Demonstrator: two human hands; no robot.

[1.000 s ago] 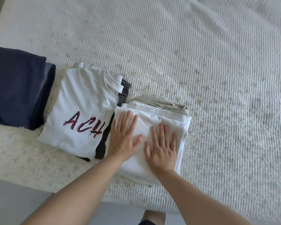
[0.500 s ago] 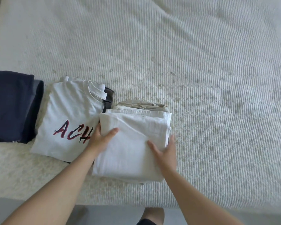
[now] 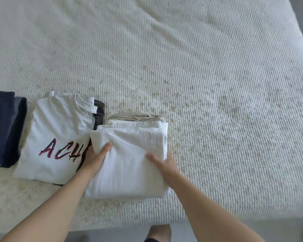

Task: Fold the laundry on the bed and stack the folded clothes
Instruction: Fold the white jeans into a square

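A folded white cloth lies on top of a small pile with a beige garment showing at its far edge. My left hand grips the cloth's left edge, thumb on top and fingers underneath. On the cloth's right edge my right hand does the same, its thumb on top. Left of this pile sits a folded white T-shirt with red letters over a dark garment. At the far left a folded navy stack rests.
The bed has a ribbed off-white cover that stretches far back and to the right. Its near edge runs along the bottom, with grey floor below. A foot shows at the bottom middle.
Both hands went from pressing flat on the white cloth to gripping its left and right edges. The view has shifted, so the piles sit a little lower left.
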